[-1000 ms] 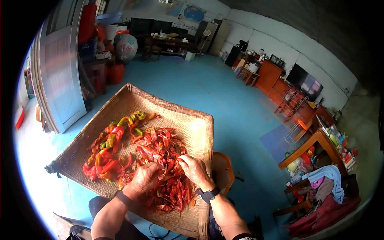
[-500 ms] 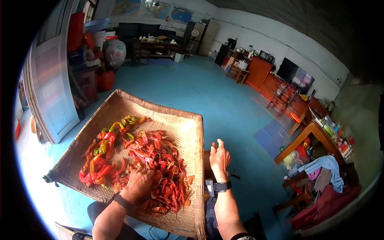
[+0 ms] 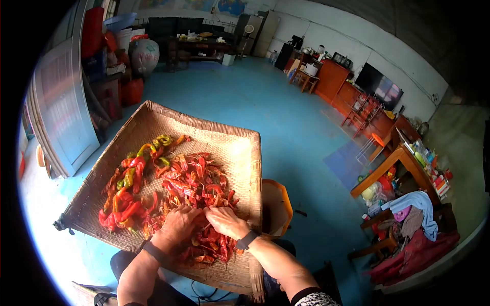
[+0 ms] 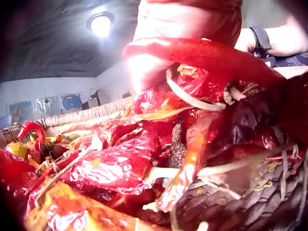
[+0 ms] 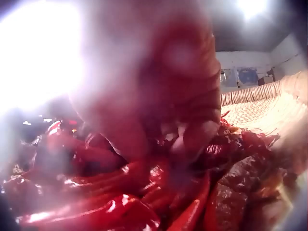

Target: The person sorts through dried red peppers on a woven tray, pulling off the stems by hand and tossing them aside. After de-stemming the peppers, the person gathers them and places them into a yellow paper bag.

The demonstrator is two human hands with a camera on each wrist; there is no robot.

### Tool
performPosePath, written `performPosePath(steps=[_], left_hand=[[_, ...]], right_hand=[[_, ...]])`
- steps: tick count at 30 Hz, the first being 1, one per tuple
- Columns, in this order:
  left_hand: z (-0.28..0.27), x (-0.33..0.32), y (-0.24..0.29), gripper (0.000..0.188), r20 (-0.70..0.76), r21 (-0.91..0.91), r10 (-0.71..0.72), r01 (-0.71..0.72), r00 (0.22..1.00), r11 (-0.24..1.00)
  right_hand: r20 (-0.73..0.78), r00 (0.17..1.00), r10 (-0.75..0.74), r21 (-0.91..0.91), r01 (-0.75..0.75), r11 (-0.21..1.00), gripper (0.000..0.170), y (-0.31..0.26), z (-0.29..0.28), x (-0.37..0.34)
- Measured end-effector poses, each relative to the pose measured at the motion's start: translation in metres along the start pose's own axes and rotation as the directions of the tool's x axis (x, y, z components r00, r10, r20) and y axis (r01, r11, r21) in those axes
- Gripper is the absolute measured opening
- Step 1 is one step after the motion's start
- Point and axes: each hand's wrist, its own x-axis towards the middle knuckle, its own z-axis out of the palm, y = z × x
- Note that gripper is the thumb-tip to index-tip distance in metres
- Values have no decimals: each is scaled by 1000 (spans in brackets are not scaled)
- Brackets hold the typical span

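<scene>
A square woven basket (image 3: pixel 240 145) holds a heap of dried red chili peppers (image 3: pixel 204 173). My left hand (image 3: pixel 176 227) is low over the heap, its back to the head camera. In the left wrist view a long red chili pepper (image 4: pixel 207 57) crosses in front of its fingers, held there. Right beside it, fingertips close to the left hand's, is my right hand (image 3: pixel 227 223). In the right wrist view its thumb and bent fingers (image 5: pixel 192 139) pinch down at a red chili pepper (image 5: pixel 156 173); glare blurs that view.
Fresher red, yellow and green peppers (image 3: pixel 130 176) lie along the basket's left side. A yellow-rimmed bucket (image 3: pixel 286 204) stands just right of the basket. Farther right are a wooden chair (image 3: pixel 380 247) piled with clothes and a wooden table (image 3: pixel 406 168). A door (image 3: pixel 66 112) is at left.
My right hand went out to the right over the bucket half a second ago and has come back to the heap beside my left hand. The left hand has stayed over the peppers.
</scene>
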Motion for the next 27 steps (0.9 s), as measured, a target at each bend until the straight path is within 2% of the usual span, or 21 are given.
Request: performPosePath(steps=[1,3,4,6,7,8,9,10,11,13,14,19,20,21,23,25,27], left_hand=[[-9,2,5,27,5,-1,-1,1,1000,1000],[-35,5,22,19,40,34,78,-80,996,996],[-34,6,21,12,74,-1,18,-18,997,1000],[-44,9,33,12,64,35,-32,30,997,999],[-48,11,36,12,82,30,-62,60,995,998],[-46,10,33,13,99,56,-86,81,991,995],[-41,9,28,13,121,81,-115,105,986,991],[-32,7,18,13,114,112,-134,121,984,986],[-23,0,10,14,113,142,-154,138,982,980],[-21,-1,6,14,50,81,-188,183,981,980],[-21,0,4,14,54,72,-181,177,982,982],[-15,3,-7,19,96,30,-173,171,980,985],[-13,2,-8,20,110,74,-183,176,977,982],[-11,0,-8,20,122,116,-188,174,975,978],[-11,0,-2,23,192,121,-221,201,956,972],[-5,-2,-6,16,129,102,-127,114,983,988],[0,-4,-10,17,116,104,-126,114,985,988]], right_hand=[[-44,998,42,71,-39,997,27,-7,-22,3],[293,951,103,104,-139,985,12,0,-29,15],[-7,999,52,194,-50,980,11,4,-33,9],[135,985,108,332,-148,932,15,11,-51,16],[-124,987,106,447,-40,894,13,14,-46,6],[113,987,115,596,-160,787,16,21,-58,11],[216,962,168,792,-274,545,14,28,-37,10],[175,974,143,851,-223,475,13,32,-54,11],[-75,989,129,770,-25,638,10,41,-41,8],[30,976,217,690,-177,702,13,38,-69,14],[-59,978,202,661,-113,742,16,40,-65,13],[48,970,238,831,-171,530,19,37,-76,13],[91,973,214,845,-189,501,20,39,-77,12],[129,969,213,817,-225,530,18,39,-78,8],[99,971,216,822,-202,533,17,40,-73,2],[37,963,267,844,-173,507,16,42,-81,-5],[-114,926,359,824,-114,555,15,56,-78,-15]])
